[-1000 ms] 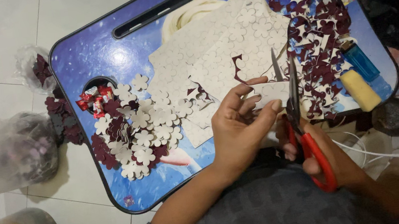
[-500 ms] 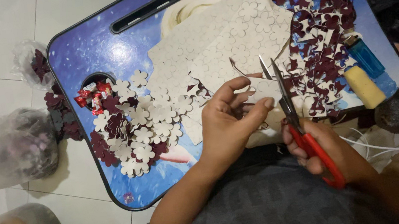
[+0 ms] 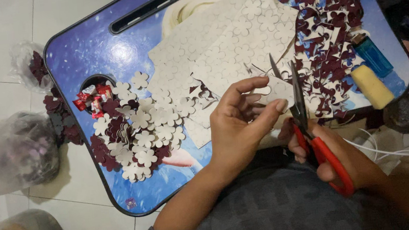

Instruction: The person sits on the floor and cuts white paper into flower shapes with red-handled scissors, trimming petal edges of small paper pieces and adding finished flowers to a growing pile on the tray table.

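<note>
Now left hand [image 3: 239,126] pinches paper piece [image 3: 276,91]; right hand [image 3: 343,161] clenches red scissors [image 3: 315,138] near tray edge [image 3: 95,194]

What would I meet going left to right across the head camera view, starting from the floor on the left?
Clear plastic bag → pile of cut-out flowers → left hand → red-handled scissors → yellow tube.

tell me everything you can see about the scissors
The scissors have red plastic handles and dark, pointed metal blades. The blades stand open in a narrow V, tips pointing away from the person, over the near right edge of the blue lap tray. The right hand grips the handles, fingers through the loops. A small white card piece, pinched by the left hand, sits between the blades.
</note>
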Tool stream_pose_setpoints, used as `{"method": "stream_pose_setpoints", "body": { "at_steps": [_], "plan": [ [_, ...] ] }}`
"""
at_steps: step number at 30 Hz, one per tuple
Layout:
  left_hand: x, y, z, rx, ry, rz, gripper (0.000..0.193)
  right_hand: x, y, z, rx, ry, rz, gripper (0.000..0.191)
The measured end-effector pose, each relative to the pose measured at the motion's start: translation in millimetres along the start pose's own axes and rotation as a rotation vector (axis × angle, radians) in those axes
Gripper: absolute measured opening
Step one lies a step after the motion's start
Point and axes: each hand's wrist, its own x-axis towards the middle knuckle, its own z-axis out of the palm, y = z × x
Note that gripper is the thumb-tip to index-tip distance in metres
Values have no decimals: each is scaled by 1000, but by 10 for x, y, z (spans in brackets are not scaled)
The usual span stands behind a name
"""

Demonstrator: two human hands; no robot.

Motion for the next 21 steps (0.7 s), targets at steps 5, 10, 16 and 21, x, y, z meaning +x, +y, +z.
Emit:
{"method": "stream_pose_setpoints", "body": {
  "at_steps": [5, 10, 16, 21],
  "plan": [
    [27, 46, -33, 25, -15, -25, 45, -15, 66, -28, 70, -45, 36, 121],
    [50, 110, -86, -39, -41, -120, 48, -10, 219, -92, 148, -14, 113, 99],
    [75, 160, -144, 29, -53, -137, 47, -13, 226, -163, -76, -49, 173, 44],
    [106, 177, -206, 39, -70, -155, 42, 51, 39, -124, 249, 142, 591, 57]
  ]
}}
